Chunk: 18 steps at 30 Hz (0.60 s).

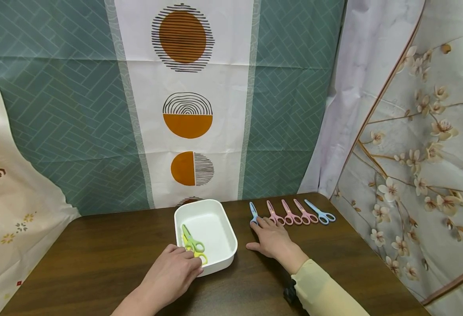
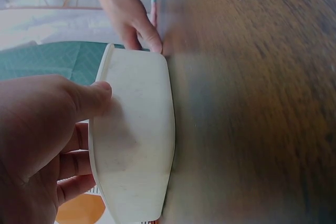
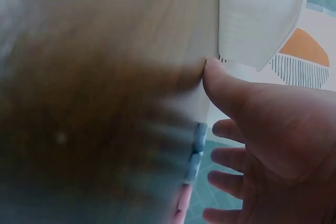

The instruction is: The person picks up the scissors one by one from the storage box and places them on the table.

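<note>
My left hand [image 1: 176,270] grips the near left rim of a white plastic tray [image 1: 211,267]; the left wrist view shows the thumb [image 2: 97,98] on its outer wall and the fingers over the rim. Inside the tray, green-handled scissors [image 1: 192,241] lie on top of yellow scissors [image 1: 203,259], partly covering them. To the right, my right hand [image 1: 274,241] reaches palm-down over light blue scissors [image 1: 253,210], its fingertips at their handles. The right wrist view shows its fingers [image 3: 228,158] spread and loosely extended, with nothing held. Contact with the scissors is unclear.
Three pink scissors [image 1: 285,206] lie in a row beyond the right hand, blades pointing away. Another pair of blue scissors [image 1: 313,207] ends the row, slanted. The brown wooden table [image 1: 109,245] meets a patterned cloth [image 1: 199,193] at the back and a floral cloth [image 1: 405,219] at right.
</note>
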### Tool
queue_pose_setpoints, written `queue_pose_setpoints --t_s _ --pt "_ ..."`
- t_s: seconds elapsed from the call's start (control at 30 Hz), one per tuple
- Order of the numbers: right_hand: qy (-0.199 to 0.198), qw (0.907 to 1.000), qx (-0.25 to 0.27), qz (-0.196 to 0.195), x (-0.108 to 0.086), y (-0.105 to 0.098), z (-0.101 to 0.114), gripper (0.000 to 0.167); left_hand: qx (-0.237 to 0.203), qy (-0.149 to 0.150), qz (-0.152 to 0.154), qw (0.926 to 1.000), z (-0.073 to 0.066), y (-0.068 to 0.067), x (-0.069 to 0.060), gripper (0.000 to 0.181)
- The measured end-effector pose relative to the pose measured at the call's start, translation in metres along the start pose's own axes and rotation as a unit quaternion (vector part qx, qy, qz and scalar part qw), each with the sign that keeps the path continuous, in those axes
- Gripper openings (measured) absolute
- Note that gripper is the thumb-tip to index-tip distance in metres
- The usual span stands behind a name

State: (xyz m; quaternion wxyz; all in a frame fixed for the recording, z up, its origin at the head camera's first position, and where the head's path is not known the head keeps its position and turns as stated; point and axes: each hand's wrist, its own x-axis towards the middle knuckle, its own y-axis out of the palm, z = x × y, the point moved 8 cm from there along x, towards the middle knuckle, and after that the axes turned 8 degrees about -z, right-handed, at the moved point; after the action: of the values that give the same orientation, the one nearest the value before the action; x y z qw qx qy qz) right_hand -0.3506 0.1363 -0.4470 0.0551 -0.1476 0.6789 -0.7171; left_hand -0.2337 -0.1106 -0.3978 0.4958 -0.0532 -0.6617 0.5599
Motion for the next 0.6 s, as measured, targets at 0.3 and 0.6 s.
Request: queue_pose_setpoints --t_s 0.3,0.6 --pt "-0.041 0.997 -0.007 -0.065 -0.001 -0.018 0.011 0.072 -0.003 0.003 0.002 1.0 0.0 0.0 0.001 0.029" --pt "-0.085 0.9833 -0.01 -0.161 -0.003 -0.053 0.031 0.065 0.021 0.014 -0.038 0.999 -0.004 -0.007 0.003 0.033"
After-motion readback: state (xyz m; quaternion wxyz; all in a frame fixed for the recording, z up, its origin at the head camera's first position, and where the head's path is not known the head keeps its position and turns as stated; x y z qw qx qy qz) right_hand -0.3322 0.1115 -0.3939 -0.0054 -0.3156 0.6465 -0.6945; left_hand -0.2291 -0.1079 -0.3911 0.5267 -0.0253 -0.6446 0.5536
